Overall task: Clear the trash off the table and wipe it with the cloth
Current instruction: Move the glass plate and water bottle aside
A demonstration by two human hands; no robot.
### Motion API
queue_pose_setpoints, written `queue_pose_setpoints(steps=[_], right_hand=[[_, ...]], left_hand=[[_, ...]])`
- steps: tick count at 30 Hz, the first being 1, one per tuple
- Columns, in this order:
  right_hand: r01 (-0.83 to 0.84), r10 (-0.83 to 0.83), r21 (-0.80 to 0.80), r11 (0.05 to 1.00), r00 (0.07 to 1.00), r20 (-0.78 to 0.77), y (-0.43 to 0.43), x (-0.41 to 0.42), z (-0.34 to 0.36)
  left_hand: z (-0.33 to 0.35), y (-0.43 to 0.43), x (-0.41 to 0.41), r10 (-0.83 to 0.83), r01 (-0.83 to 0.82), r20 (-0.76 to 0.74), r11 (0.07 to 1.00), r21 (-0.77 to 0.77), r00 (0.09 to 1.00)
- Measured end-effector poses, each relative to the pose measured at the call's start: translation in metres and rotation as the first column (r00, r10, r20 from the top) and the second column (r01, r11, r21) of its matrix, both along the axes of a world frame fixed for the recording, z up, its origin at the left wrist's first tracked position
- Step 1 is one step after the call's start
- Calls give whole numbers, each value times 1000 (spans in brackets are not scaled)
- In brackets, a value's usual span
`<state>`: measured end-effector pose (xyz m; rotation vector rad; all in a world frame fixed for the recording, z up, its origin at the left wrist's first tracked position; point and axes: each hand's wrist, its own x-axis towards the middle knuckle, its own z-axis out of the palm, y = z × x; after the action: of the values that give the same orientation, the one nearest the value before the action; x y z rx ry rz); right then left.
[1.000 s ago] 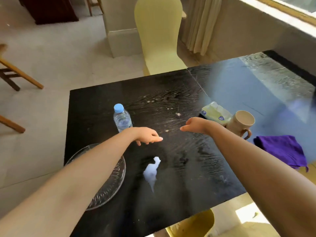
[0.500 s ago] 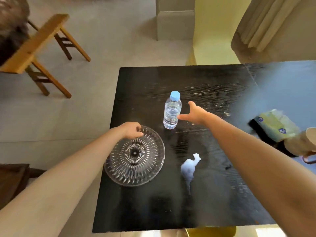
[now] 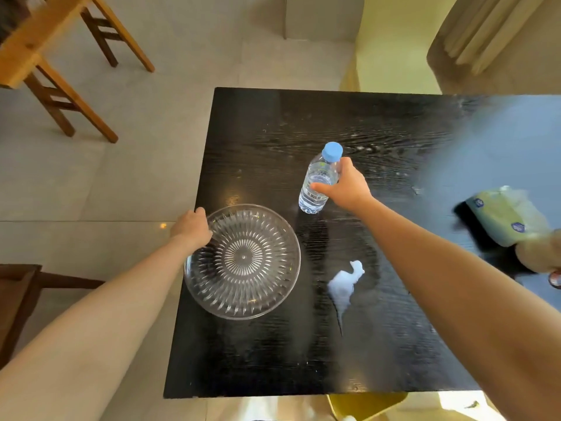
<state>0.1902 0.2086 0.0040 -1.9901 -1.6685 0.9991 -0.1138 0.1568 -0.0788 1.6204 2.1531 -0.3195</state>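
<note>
2 hands engaged: right hand (image 3: 346, 188) wrapped round bottle (image 3: 318, 180), left hand (image 3: 191, 227) gripping glass dish (image 3: 243, 262) rim. Crumpled tissue (image 3: 346, 285) remains on table (image 3: 273, 117); wiping not begun.

Your workspace sits on pale floor tiles (image 3: 127, 183). Wooden chair (image 3: 60, 65) far left, yellow chair (image 3: 391, 47) beyond, beige curtain (image 3: 491, 34) right. Daylight glare on the tabletop.
</note>
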Motion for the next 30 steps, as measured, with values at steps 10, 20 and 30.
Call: queue_pose_setpoints(steps=[10, 20, 30], right_hand=[[188, -183, 51, 981, 979, -86, -26, 39, 16], [408, -404, 127, 904, 913, -61, -84, 165, 47], [628, -632, 103, 771, 775, 5, -185, 304, 39]], left_hand=[[2, -4, -6, 239, -229, 578, 969, -92, 781], [61, 54, 88, 71, -73, 552, 997, -18, 831], [44, 68, 301, 133, -86, 708, 991, -102, 693]])
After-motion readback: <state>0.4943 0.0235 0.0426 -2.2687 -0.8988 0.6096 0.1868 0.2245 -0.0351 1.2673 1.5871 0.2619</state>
